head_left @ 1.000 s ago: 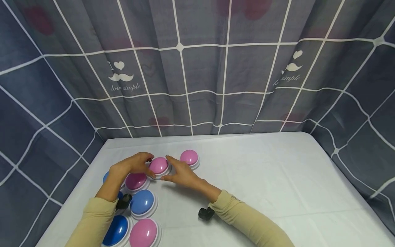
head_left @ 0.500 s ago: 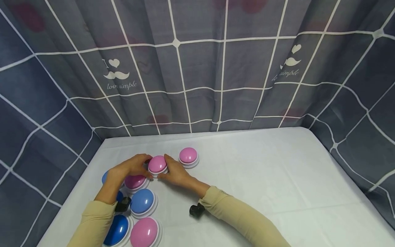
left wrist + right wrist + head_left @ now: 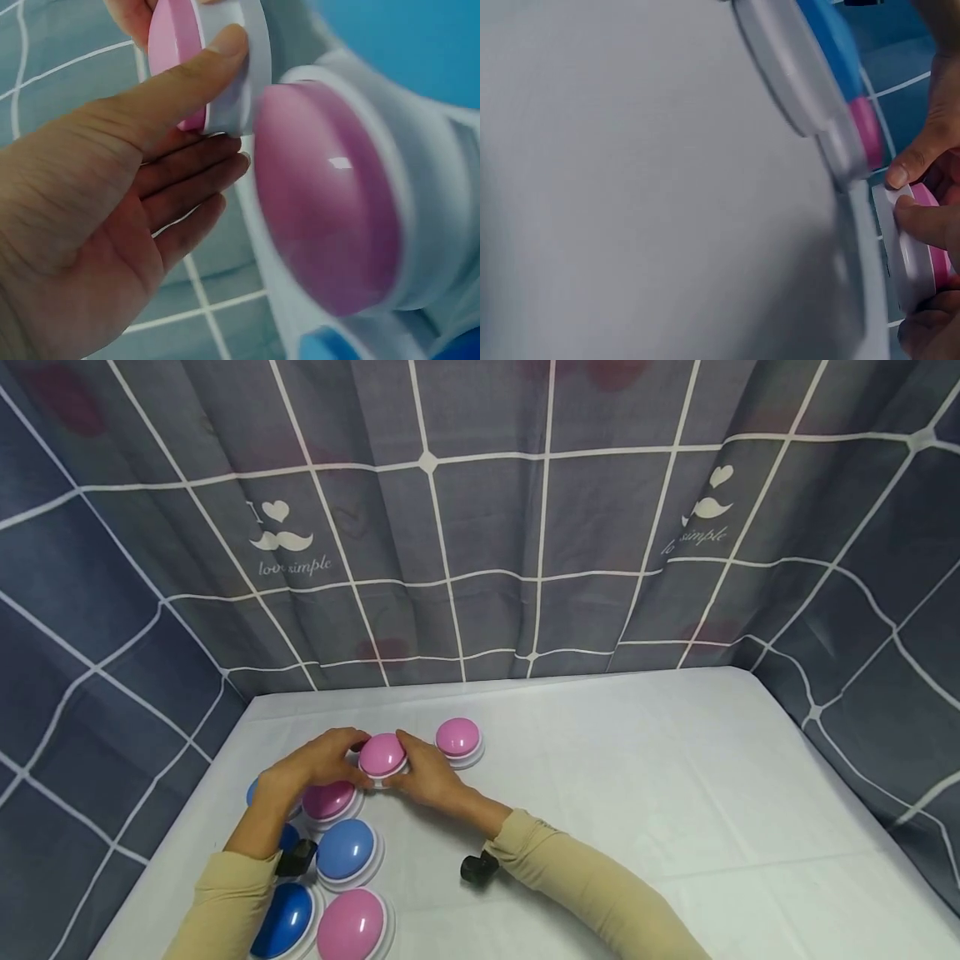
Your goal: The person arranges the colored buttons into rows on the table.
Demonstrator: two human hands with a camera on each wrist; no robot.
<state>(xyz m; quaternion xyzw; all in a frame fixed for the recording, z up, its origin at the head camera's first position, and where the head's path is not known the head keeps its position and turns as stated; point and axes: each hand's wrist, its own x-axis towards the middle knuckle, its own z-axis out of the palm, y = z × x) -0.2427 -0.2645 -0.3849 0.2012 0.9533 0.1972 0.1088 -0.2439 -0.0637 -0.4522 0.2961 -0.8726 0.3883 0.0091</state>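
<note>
Both hands hold one pink dome push button [image 3: 382, 753] with a white round base, at the back left of the table. My left hand [image 3: 324, 762] grips its left side, the thumb lying along the white base [image 3: 234, 90] in the left wrist view. From the right, my right hand [image 3: 433, 777] has its thumb and fingers round the same base, which the right wrist view shows at its edge [image 3: 909, 259]. A darker magenta button [image 3: 327, 801] stands just below the left hand and is partly covered by it. Another pink button [image 3: 457, 737] sits to the right, beyond the right hand.
Along the table's left side stand a light blue button [image 3: 345, 849], a dark blue button [image 3: 283, 918] and a larger pink button [image 3: 350, 925]. More blue ones are half hidden under the left arm. A grey checked curtain [image 3: 487, 543] borders the white table [image 3: 637, 777].
The right hand has moved left and closed round the pink button. Held between both hands, the button has shifted slightly up in the head view, and the view itself has shifted a little.
</note>
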